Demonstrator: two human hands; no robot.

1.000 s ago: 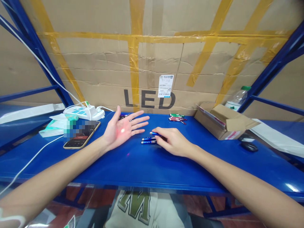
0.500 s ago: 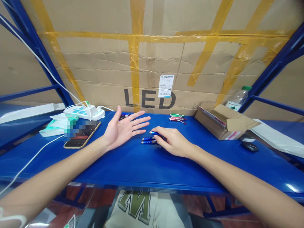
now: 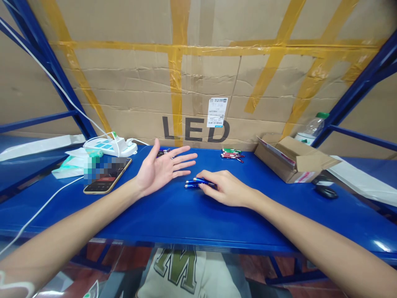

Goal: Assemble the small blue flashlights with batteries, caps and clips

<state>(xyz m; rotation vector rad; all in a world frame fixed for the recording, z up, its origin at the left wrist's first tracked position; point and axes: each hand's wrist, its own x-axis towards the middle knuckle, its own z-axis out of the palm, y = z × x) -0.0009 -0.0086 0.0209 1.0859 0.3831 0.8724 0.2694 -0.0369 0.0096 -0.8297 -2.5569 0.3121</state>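
Note:
My right hand (image 3: 225,188) has its thumb and fingers closed on a blue penlight (image 3: 201,180), a slim shiny tube with a silver end pointing left. Under and beside it, other blue penlights (image 3: 190,186) lie on the blue table (image 3: 173,219), partly covered by the held one and my fingers. My left hand (image 3: 164,167) is held palm up with fingers spread, empty, to the left of the blue penlights. Behind its fingers, a group of dark purple penlights (image 3: 162,152) is partly hidden. Red penlights (image 3: 231,156) and green penlights (image 3: 228,150) lie together farther back.
On the left are a phone (image 3: 107,180), a tissue pack (image 3: 72,163) and a white power strip (image 3: 107,145) with cables. To the right stand an open cardboard box (image 3: 291,161), a black mouse (image 3: 325,191) and a plastic bottle (image 3: 312,128). A large taped carton (image 3: 130,91) backs the table.
My right hand has lowered the blue penlight slightly toward me, onto or just above the other blue ones. The left hand has hardly moved.

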